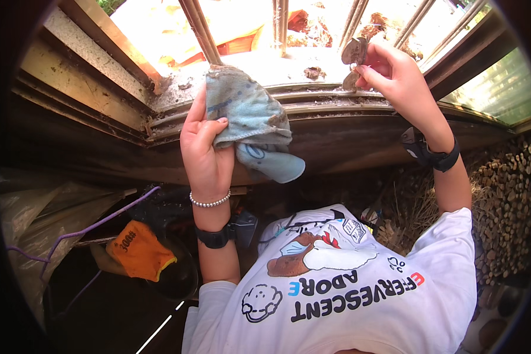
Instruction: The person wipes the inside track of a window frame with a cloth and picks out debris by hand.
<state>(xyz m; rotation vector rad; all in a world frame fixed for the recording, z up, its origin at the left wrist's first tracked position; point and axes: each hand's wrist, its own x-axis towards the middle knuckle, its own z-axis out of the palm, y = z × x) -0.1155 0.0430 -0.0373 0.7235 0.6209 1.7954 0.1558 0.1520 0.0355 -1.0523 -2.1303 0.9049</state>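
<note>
A dirty light-blue cloth (248, 110) hangs from my left hand (205, 141), pinched between thumb and fingers in front of the window frame. Farther right, above the sill, my right hand (387, 73) grips a thin dark brown piece (354, 51) with rounded ends between thumb and fingertips; its material cannot be told. Below both hands run the grooved window tracks (309, 104), with dust and bits of debris in them. A small clump of debris (314, 73) lies on the bright sill between the hands.
Upright window bars (280, 26) stand beyond the sill. Sliding frames (88, 88) stand at the left. Below, an orange rubber-like glove or bag (141, 251), a purple cord (84, 231) and plastic sheeting (48, 212) are at the left. Stacked firewood (504, 199) is at the right.
</note>
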